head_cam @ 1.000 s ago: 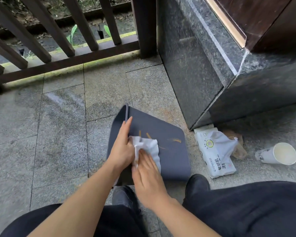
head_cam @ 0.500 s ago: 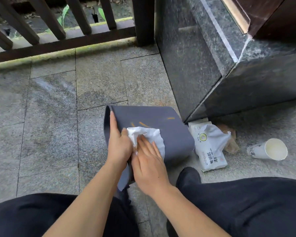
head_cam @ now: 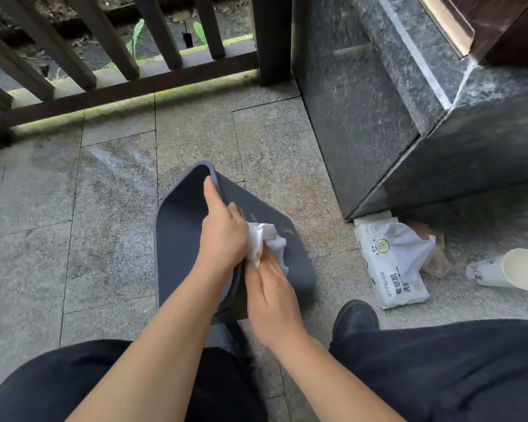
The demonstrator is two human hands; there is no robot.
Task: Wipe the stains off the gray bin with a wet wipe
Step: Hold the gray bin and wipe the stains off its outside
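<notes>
The gray bin lies tipped on the stone floor between my knees, its rim toward the left. My left hand grips that rim, index finger stretched along the edge. My right hand presses a crumpled white wet wipe against the bin's upper side. The wipe shows a brown smudge near my fingertips. Thin orange-yellow stains streak the bin just beyond the wipe.
A white pack of wet wipes lies on the floor to the right, with a brown wrapper behind it and a tipped paper cup further right. A dark granite block stands at the right. A wooden railing runs along the back.
The bin has turned, so its rim now points away from me and more of its left face shows. My left hand stayed on the rim. The wipe is more bunched up.
</notes>
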